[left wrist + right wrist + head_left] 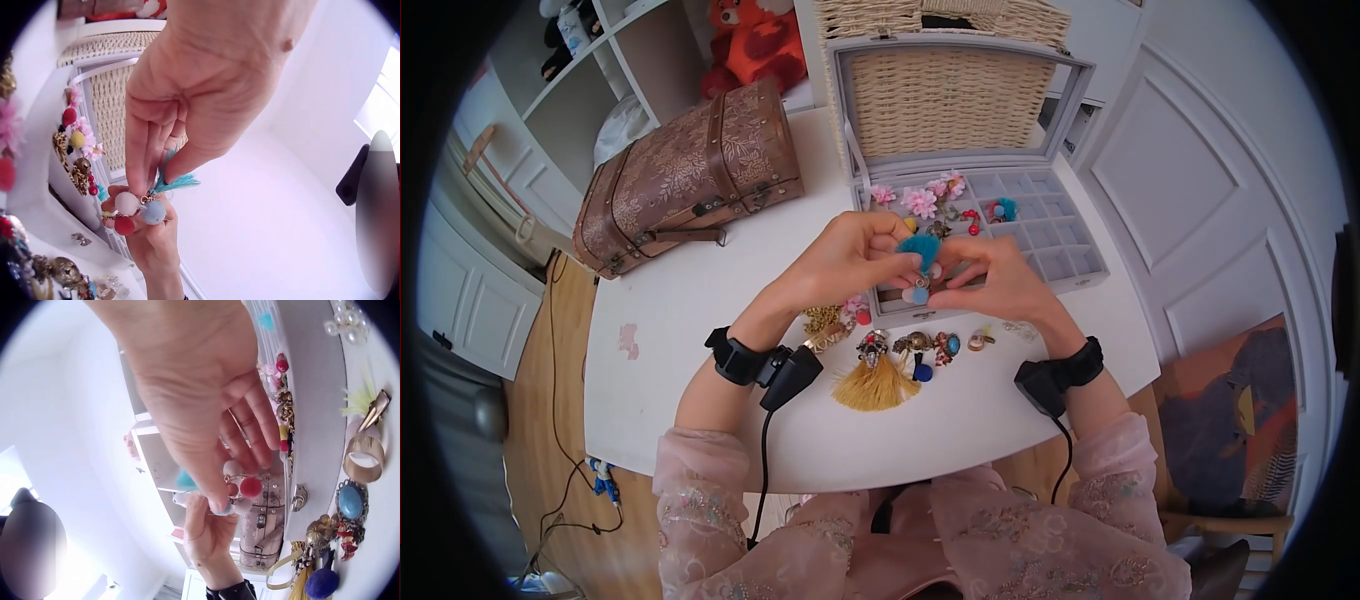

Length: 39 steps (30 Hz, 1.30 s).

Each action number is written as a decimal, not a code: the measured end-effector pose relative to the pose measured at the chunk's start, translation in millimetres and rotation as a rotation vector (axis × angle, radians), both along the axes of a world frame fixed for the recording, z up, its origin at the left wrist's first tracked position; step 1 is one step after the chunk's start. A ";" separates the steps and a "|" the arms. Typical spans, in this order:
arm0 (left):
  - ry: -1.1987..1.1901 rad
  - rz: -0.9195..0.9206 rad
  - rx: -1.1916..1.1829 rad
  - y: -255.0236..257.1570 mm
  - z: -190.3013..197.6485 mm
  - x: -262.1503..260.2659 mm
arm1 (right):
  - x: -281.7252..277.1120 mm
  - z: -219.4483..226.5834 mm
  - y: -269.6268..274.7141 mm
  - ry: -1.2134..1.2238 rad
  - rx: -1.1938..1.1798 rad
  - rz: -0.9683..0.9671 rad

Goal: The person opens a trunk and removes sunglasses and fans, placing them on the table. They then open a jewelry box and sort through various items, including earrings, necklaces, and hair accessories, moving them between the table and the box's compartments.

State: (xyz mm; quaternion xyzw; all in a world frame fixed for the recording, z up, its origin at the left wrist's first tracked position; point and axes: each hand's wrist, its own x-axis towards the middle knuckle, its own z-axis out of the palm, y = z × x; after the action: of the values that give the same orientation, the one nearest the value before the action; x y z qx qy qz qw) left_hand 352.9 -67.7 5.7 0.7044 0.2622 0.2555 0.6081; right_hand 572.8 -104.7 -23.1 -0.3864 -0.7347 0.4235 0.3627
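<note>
Both hands meet over the front edge of a grey jewelry box (1055,205). The left hand (840,262) pinches a teal tassel (920,250) between thumb and fingers; the tassel also shows in the left wrist view (178,182). With thumb and fingertips, the right hand (1000,280) holds the beaded part below it. Pale, grey-blue (154,212) and red pompom balls (251,487) hang on this piece with small gold rings. In the right wrist view the left hand (212,537) is behind the balls. Part of the piece is hidden by the fingers.
On the white table (670,380) before the box lie a yellow tassel piece (875,385), rings, a gold chain and a blue pompom (922,373). Pink flowers (920,203) fill part of the box. A brown patterned case (690,170) stands left; a wicker basket (950,100) behind.
</note>
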 end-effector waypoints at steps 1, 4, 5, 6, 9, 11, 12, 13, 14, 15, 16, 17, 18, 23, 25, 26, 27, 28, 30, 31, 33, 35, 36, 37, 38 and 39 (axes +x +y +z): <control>0.001 0.000 0.000 -0.6 -0.1 0.2 | -0.5 -0.5 -0.2 0.005 -0.021 0.017; -0.012 -0.008 0.004 -1.8 0.0 -0.1 | 5.6 -4.2 3.4 0.000 -0.021 -0.038; 0.011 -0.010 0.074 -0.3 0.2 -1.6 | 8.9 -1.8 4.0 0.001 -0.021 -0.038; 0.033 -0.011 0.144 1.1 0.5 -3.2 | 12.6 3.2 4.4 0.001 -0.015 -0.101; 0.027 0.022 0.166 2.3 7.1 -7.5 | 26.0 3.2 13.7 -0.031 0.108 -0.313; -0.004 0.038 0.134 1.9 14.6 -12.0 | 37.6 -3.7 21.7 -0.063 0.226 -0.464; -0.036 0.052 0.102 1.8 18.0 -14.3 | 44.1 -7.4 25.5 -0.131 0.284 -0.559; -0.036 0.052 0.102 2.1 20.6 -16.7 | 47.0 -7.6 26.7 -0.200 0.341 -0.653; -0.038 0.048 0.119 2.4 22.7 -18.8 | 49.1 -7.6 26.8 -0.200 0.341 -0.653; -0.040 0.042 0.135 2.5 23.9 -19.6 | 50.7 -7.0 26.4 -0.261 0.333 -0.710; -0.041 0.041 0.134 2.4 24.6 -19.4 | 51.9 -6.4 25.8 -0.322 0.324 -0.766; -0.026 0.052 0.147 2.4 25.2 -19.4 | 53.8 -6.7 25.5 -0.322 0.324 -0.767; -0.012 0.064 0.159 2.4 25.3 -19.7 | 55.8 -7.3 25.3 -0.390 0.338 -0.778; -0.011 0.056 0.167 3.1 22.5 -20.2 | 60.0 -9.2 24.5 -0.498 0.287 -0.738; -0.017 0.050 0.163 3.1 22.7 -20.9 | 62.8 -11.4 24.1 -0.614 0.283 -0.658; -0.017 0.050 0.159 2.6 23.7 -21.2 | 64.5 -15.2 25.2 -0.614 0.284 -0.656; -0.016 0.050 0.154 2.4 24.5 -21.4 | 66.7 -20.7 26.7 -0.626 0.295 -0.636; -0.016 0.050 0.153 2.3 24.8 -21.6 | 66.7 -22.3 27.1 -0.637 0.305 -0.617; -0.007 0.047 0.170 2.6 25.2 -22.7 | 67.2 -22.1 27.5 -0.554 0.304 -0.614; -0.007 0.049 0.169 2.8 25.3 -23.4 | 66.2 -19.9 27.1 -0.471 0.303 -0.610; 0.009 0.045 0.181 3.2 25.1 -24.0 | 65.3 -11.3 26.0 -0.445 0.263 -0.635; 0.017 0.039 0.186 3.4 25.3 -24.0 | 65.0 -6.6 25.4 -0.417 0.222 -0.660; 0.025 0.033 0.191 3.5 25.4 -23.9 | 65.1 -5.8 25.1 -0.432 0.192 -0.638; 0.025 0.032 0.191 3.6 25.0 -24.0 | 65.3 -5.6 25.0 -0.446 0.162 -0.616; 0.032 0.032 0.194 3.8 24.4 -24.1 | 65.5 -7.7 25.8 -0.446 0.161 -0.617; 0.038 0.032 0.198 3.9 24.0 -24.1 | 65.4 -11.6 27.3 -0.469 0.165 -0.586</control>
State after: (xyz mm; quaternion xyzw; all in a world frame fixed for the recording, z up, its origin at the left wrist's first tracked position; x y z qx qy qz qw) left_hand 328.8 -63.9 29.7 0.7616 0.2583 0.2765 0.5262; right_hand 638.2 -77.5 -34.6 -0.6359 -0.6877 0.1413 0.3204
